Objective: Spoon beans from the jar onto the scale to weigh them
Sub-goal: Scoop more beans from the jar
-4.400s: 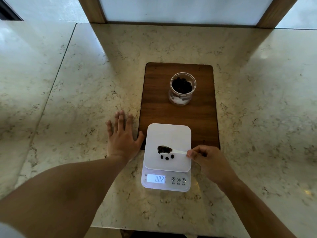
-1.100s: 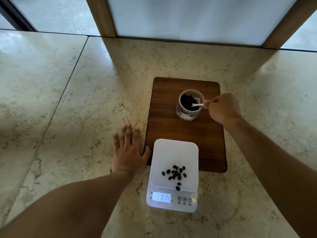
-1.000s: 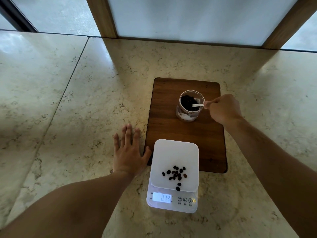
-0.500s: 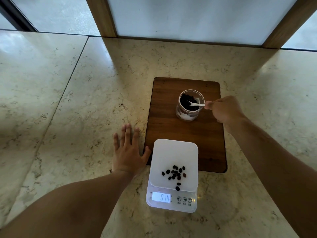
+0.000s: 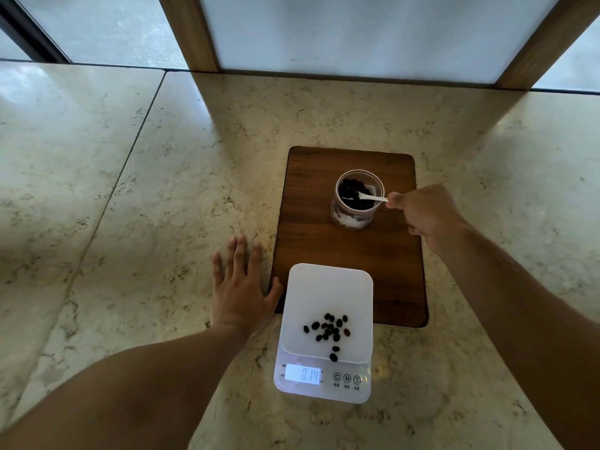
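A clear jar (image 5: 356,219) of dark beans stands open on a dark wooden board (image 5: 324,241). My right hand (image 5: 425,216) is just right of the jar, pinching the handle of a small white spoon (image 5: 373,198) whose bowl dips among the beans. A white digital scale (image 5: 324,297) sits at the board's near edge with several dark beans (image 5: 328,329) scattered on its platform; its lit display (image 5: 302,374) reads 0.14. My left hand (image 5: 238,287) lies flat on the marble counter left of the scale, fingers spread, holding nothing.
The pale marble counter (image 5: 146,206) runs wide on both sides. A frosted window panel with wooden frame posts (image 5: 191,34) closes off the far edge. A seam in the marble runs diagonally on the left.
Since 4.4 s ago the spoon left the scale and went to the jar, and the reading rose from 0.02 to 0.14. Over the last second the spoon's bowl slid deeper left inside the jar.
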{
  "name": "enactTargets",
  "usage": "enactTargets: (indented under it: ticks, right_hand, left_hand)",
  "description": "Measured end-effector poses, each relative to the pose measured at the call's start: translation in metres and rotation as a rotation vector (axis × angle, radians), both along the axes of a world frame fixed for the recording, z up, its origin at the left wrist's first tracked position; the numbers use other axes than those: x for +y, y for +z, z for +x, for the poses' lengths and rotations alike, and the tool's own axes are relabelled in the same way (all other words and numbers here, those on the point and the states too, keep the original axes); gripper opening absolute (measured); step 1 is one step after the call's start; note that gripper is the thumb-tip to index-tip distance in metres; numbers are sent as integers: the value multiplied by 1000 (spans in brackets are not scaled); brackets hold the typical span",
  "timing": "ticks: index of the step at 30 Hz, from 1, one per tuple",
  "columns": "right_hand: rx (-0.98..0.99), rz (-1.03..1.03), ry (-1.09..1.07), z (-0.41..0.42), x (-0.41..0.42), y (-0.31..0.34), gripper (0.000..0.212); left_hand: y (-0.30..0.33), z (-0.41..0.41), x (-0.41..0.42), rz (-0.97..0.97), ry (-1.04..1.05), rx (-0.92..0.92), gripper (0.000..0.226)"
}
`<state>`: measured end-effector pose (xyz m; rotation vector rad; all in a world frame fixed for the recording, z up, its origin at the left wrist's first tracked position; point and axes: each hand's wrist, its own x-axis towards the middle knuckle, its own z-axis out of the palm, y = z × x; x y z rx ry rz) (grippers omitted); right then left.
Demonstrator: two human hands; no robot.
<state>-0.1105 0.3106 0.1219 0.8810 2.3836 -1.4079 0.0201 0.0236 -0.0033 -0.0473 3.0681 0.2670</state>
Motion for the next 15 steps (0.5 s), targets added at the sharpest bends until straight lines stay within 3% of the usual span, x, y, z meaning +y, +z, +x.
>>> enactTargets:
  ticks: [8,15]
  right_hand:
    - [-12,-33,8,2,2,4,18]
    - [-12,-73,-1,7,7,9,25]
  left_hand:
    - [1,0,0,10,0,7,81]
    - [-1,1,-1,13,2,5,81]
